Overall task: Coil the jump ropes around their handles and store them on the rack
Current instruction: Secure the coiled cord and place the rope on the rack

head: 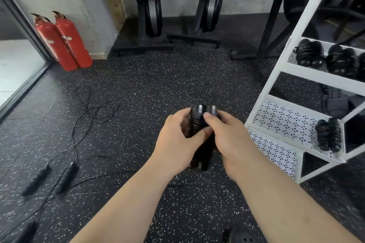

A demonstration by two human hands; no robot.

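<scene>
Fingers of the left hand [175, 140] and right hand [231, 138] curl round a coiled jump rope [198, 122], its two black handles side by side with the cord wound over them, held above the speckled floor [148, 89] at centre. Just right stands the white rack [274, 79], with other coiled ropes [328, 134] on its shelves. A loose jump rope [66, 176] sprawls near left.
</scene>
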